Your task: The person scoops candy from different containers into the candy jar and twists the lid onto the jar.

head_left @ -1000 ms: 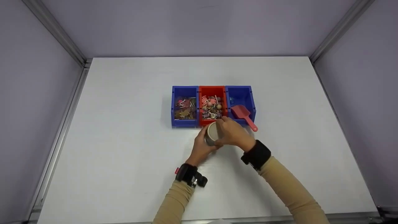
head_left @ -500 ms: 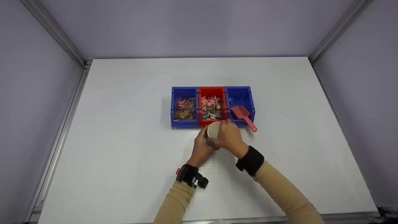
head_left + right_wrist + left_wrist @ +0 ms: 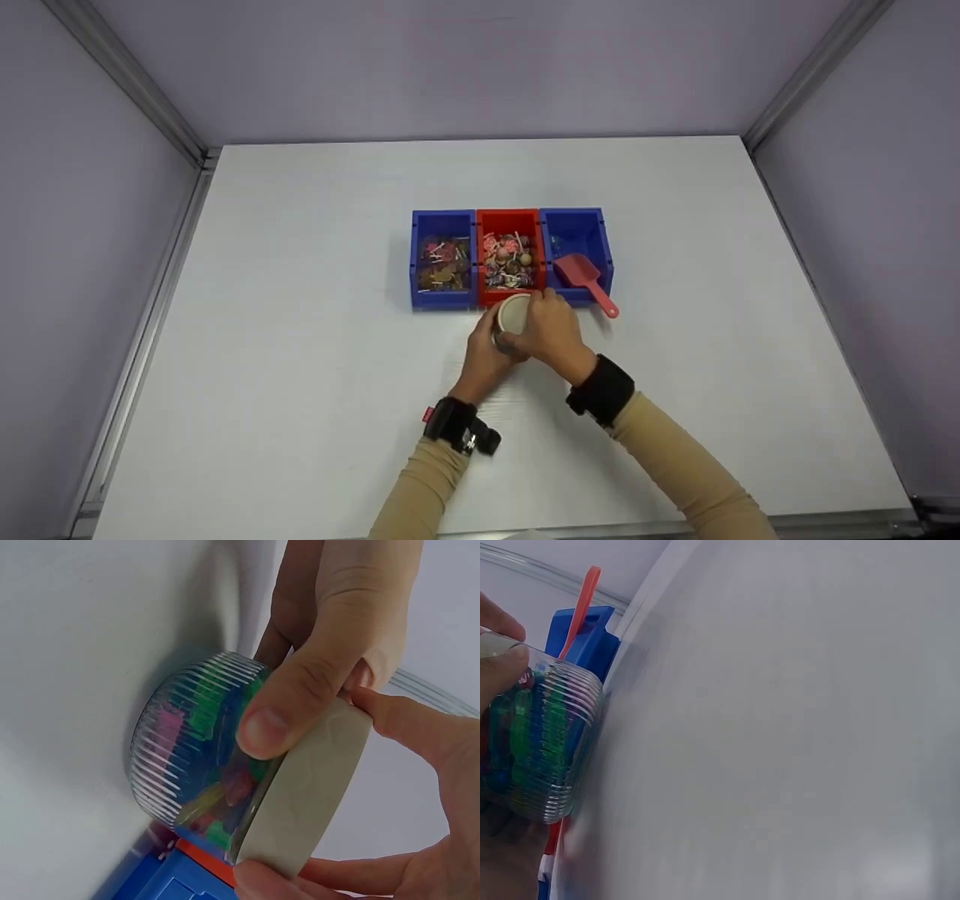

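Note:
A clear ribbed jar [image 3: 202,735] with colourful pieces inside and a cream lid [image 3: 307,787] is held in front of the bins. My left hand [image 3: 486,358] grips the jar's body, its thumb pressed along the side just below the lid. From the right, my right hand [image 3: 555,330] holds the lid at its rim between thumb and fingers. The lid sits on the jar's mouth. In the left wrist view, green and blue pieces show through the jar wall.
Beyond the hands stand three joined bins: a blue bin [image 3: 442,300] and a red bin [image 3: 510,219], both with lollipops, and another blue bin [image 3: 574,217]. A red scoop [image 3: 581,271] lies in the right bin, its handle over the front. Walls border the white table [image 3: 300,337].
My right hand has turned on the lid, its wrist swinging left and toward me. My left hand and the jar have stayed nearly in place.

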A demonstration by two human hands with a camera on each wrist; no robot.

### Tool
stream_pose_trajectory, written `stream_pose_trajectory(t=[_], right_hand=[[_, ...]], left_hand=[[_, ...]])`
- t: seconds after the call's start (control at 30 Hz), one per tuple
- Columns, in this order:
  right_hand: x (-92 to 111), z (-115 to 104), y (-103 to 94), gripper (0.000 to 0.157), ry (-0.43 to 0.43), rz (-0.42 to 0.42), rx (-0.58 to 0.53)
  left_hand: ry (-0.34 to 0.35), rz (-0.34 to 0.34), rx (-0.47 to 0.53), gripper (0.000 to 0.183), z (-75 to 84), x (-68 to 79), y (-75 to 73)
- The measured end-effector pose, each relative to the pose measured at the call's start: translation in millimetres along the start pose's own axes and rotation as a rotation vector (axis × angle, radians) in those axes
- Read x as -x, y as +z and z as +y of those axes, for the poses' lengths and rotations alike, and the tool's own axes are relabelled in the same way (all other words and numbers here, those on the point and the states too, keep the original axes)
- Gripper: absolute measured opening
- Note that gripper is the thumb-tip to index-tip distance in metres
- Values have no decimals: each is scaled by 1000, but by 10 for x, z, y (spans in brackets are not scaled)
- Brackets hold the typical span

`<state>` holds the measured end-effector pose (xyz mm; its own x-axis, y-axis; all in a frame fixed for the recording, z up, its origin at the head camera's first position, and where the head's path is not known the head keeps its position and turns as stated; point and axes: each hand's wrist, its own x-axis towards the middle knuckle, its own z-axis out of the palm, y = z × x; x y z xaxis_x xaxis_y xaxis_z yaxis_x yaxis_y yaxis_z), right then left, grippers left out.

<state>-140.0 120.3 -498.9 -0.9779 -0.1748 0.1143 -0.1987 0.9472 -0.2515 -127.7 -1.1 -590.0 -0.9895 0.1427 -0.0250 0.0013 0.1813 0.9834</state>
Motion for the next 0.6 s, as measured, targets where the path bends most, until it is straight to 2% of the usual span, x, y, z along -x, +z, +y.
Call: stream_pose_trajectory(t=[0.1,0.2,0.37,0.5,0.6], right_hand=[[6,12,10,77,-2,-8,-4],[10,27,18,78,-7,-38,-16],[22,96,22,77,-48,-38,-31],[-13,197,-28,76,-68,-4,-26],[-92,298,-109,76,-52,21,-33]], left_hand=[[-1,-16,4,84,4,7,-14],[-11,-25,-43,84,22,2,-43],[15,-65,-286,91,128,-28,-161],[45,-126,-467,92,348,-65,-343],[134,-107,-589,79,550,-146,-503]])
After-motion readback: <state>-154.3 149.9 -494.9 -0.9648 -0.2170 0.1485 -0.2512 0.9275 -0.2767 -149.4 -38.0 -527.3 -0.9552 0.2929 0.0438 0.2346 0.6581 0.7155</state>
